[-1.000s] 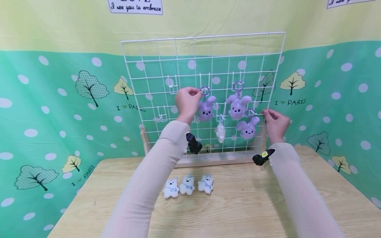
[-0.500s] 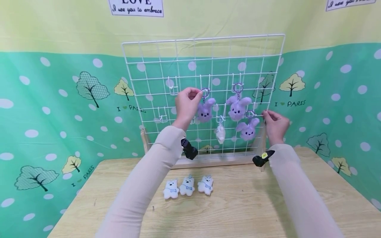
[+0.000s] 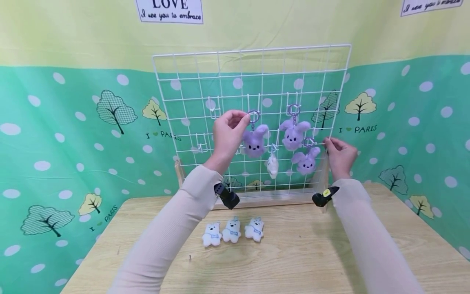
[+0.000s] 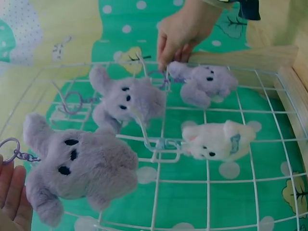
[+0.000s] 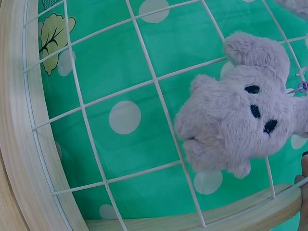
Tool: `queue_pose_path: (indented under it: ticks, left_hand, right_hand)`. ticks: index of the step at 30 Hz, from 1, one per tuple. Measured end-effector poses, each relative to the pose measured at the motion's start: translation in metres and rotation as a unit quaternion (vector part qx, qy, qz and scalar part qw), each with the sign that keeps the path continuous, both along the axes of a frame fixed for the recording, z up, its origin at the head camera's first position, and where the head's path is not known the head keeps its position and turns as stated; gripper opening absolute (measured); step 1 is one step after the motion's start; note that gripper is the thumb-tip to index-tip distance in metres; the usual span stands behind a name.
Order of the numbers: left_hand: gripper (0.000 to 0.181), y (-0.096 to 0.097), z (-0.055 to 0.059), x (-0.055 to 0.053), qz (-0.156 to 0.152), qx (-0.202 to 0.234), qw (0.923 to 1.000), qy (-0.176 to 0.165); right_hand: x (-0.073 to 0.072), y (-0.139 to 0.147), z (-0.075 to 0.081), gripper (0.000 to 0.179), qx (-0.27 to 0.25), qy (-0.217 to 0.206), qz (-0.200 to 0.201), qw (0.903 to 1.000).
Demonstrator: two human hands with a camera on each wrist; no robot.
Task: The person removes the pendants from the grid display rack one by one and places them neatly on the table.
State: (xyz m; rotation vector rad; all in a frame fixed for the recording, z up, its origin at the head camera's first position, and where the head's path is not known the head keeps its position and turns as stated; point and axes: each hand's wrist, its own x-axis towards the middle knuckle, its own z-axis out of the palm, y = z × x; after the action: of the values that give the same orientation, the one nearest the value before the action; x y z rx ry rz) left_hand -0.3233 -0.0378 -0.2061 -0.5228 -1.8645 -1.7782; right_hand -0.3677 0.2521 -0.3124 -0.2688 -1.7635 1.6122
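In the head view my left hand pinches the purple ring of a plush bunny keychain in front of the white wire grid. Whether that ring touches the hook behind it, I cannot tell. The left wrist view has this bunny large and close, dangling by its chain. My right hand grips the grid's right edge with thumb and fingers. Beside it hangs another purple bunny, with a third bunny higher up. A white bear keychain hangs side-on below the held bunny.
Three white plush bears with blue bows lie on the wooden table before the rack. Two bare hooks, an upper hook and a lower hook, sit on the grid's left. A wooden base supports the grid.
My left hand and forearm have drawn back slightly left and down, bringing the pinched bunny a little lower and nearer. The right hand keeps its grip. The whole view has shifted slightly.
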Motion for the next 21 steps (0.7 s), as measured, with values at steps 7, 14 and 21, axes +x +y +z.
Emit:
queue_pose_path:
  ticks: [7,14,21]
  left_hand:
    - [0.013,-0.013,-0.005,0.015,-0.026,0.027,0.9993,-0.005]
    - [0.015,-0.036,-0.016,0.035,-0.025,0.025,0.9989,-0.032]
    - [0.019,-0.064,-0.038,0.054,-0.007,0.001,0.997,-0.077]
  right_hand:
    - [0.001,0.0,0.0,0.037,-0.002,-0.004,0.002,1.0]
    - [0.002,-0.001,0.0,0.038,0.004,-0.004,-0.002,1.0]
    - [0.002,0.0,0.0,0.039,0.004,-0.007,0.001,1.0]
